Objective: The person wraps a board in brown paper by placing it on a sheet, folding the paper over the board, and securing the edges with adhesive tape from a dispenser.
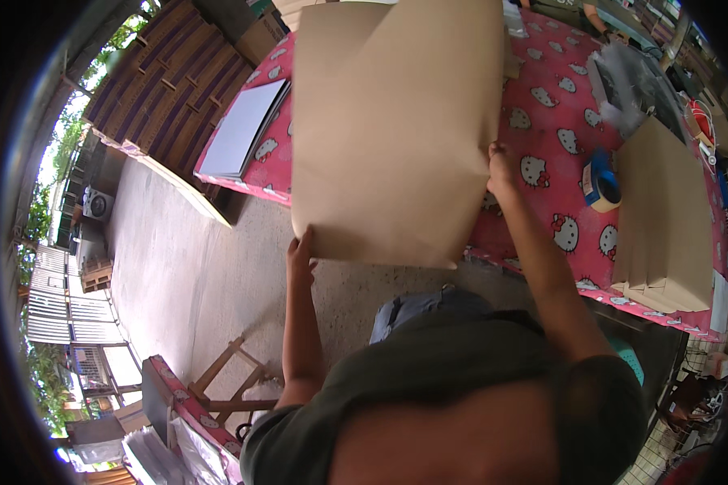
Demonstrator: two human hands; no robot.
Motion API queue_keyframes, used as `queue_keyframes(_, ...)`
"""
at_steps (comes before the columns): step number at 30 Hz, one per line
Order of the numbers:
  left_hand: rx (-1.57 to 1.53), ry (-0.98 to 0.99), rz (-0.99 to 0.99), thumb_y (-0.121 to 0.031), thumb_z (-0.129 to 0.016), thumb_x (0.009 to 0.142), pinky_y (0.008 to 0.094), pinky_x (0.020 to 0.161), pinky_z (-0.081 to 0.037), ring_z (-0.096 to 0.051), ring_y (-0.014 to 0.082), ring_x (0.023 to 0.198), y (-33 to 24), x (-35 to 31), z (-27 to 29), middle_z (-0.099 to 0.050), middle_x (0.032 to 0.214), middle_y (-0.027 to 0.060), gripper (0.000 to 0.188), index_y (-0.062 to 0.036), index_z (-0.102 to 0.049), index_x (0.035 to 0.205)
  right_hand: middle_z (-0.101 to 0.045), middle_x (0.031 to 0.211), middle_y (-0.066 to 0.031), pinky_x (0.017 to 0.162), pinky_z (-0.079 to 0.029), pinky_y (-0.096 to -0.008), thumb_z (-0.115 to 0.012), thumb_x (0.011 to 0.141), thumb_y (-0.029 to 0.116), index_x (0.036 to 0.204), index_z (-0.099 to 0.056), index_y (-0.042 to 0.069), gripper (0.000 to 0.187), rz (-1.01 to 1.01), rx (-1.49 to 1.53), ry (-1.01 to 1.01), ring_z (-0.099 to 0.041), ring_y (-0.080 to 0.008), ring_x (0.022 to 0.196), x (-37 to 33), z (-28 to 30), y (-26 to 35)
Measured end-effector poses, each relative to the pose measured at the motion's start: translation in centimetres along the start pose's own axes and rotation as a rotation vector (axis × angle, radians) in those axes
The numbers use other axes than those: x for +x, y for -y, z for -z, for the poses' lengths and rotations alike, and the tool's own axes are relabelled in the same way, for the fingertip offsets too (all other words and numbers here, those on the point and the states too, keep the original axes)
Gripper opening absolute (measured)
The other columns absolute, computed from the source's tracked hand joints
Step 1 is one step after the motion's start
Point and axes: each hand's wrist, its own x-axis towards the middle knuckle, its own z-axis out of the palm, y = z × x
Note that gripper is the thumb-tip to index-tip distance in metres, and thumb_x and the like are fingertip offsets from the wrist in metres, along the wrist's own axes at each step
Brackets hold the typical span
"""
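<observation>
A large sheet of brown kraft paper (392, 137) spreads out in front of me, partly over the table and partly past its near edge. Its lower left corner is pinched in my left hand (302, 255). My right hand (499, 168) grips the right edge higher up, where the paper creases. The sheet's top runs out of the picture. Beneath it lies a pink table cover with a cartoon cat print (534, 125); the sheet hides the middle of it.
Right of the sheet are a blue tape dispenser (600, 182), a stack of folded brown paper (663, 218) and clear plastic (623, 89). Left lie white sheets (245, 129); beyond stand stacked cartons (170, 81). A second table (190, 404) is behind at left. Another person's hand (616, 37) shows at the far right.
</observation>
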Motion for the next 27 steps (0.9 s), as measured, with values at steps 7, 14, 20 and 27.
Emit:
queue_keyframes(7, -0.645, 0.198, -0.195, 0.002, -0.055, 0.080, 0.0342, 0.079, -0.050, -0.057, 0.0231, 0.093, 1.6, 4.5, -1.1, -0.054, 0.104, 0.0129, 0.033, -0.0011, -0.042, 0.110, -0.053, 0.101, -0.0143, 0.082, -0.040, -0.0361, -0.064, 0.072, 0.016, 0.106, -0.048, 0.004, 0.040, 0.468, -0.915, 0.051, -0.049, -0.0235, 0.097, -1.7, 0.9, 1.0)
queue_keyframes(14, -0.788, 0.305, -0.373, 0.007, -0.047, 0.082, 0.0319, 0.084, -0.046, -0.054, 0.0190, 0.097, -0.4, 2.4, -3.3, -0.054, 0.107, 0.0094, 0.032, -0.0054, -0.045, 0.112, -0.024, 0.135, -0.0234, 0.095, -0.028, -0.0517, -0.068, 0.057, 0.021, 0.128, -0.035, 0.007, 0.080, 0.895, -1.274, 0.715, -0.026, -0.0418, 0.123, -14.2, -8.8, -0.1)
queue_keyframes(20, -0.631, 0.329, -0.580, 0.007, -0.046, 0.083, 0.0312, 0.085, -0.046, -0.053, 0.0191, 0.101, -1.9, 1.6, -1.8, -0.052, 0.111, 0.0097, 0.036, -0.0050, -0.043, 0.116, -0.027, 0.134, -0.0235, 0.091, -0.035, -0.0517, -0.069, 0.059, 0.016, 0.132, -0.030, 0.009, 0.084, 0.769, -1.597, 0.666, -0.033, -0.0413, 0.120, -16.3, -13.4, -4.1)
queue_keyframes(27, -0.679, 0.243, -0.632, 0.008, -0.046, 0.082, 0.0309, 0.082, -0.047, -0.054, 0.0191, 0.097, -3.8, 2.8, -0.8, -0.053, 0.109, 0.0097, 0.038, -0.0064, -0.043, 0.117, -0.057, 0.096, -0.0173, 0.071, -0.048, -0.0453, -0.064, 0.068, 0.018, 0.110, -0.050, 0.006, 0.045, 0.847, -1.351, 0.436, -0.058, -0.0333, 0.087, -15.7, -14.3, -4.9)
